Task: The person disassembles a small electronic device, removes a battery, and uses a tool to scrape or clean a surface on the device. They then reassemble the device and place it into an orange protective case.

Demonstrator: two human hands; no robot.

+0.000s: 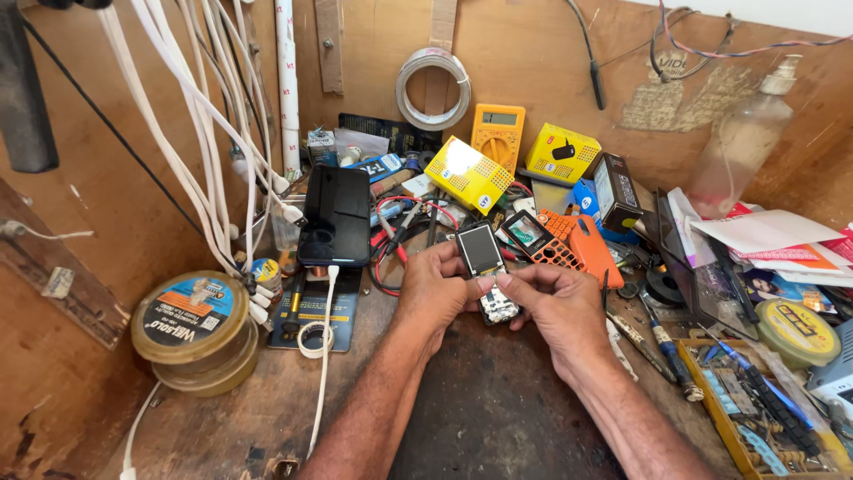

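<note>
**Grey-screened phone board held in both hands**

Small stripped phone assembly with dark grey screen and bare circuit board (486, 267) sits between both hands over the dark worn wooden surface (498, 409). Long axis runs away from the person, screen end up and far. Left hand (433, 289) pinches its left edge; right hand (555, 302) grips the lower board end, fingertips meeting at mid-body. Both closed on it.

Orange phone housing with keypad (573, 244) lies just beyond the right hand. Yellow parts tray (711, 391) at right holds screwdrivers and small tools.
</note>
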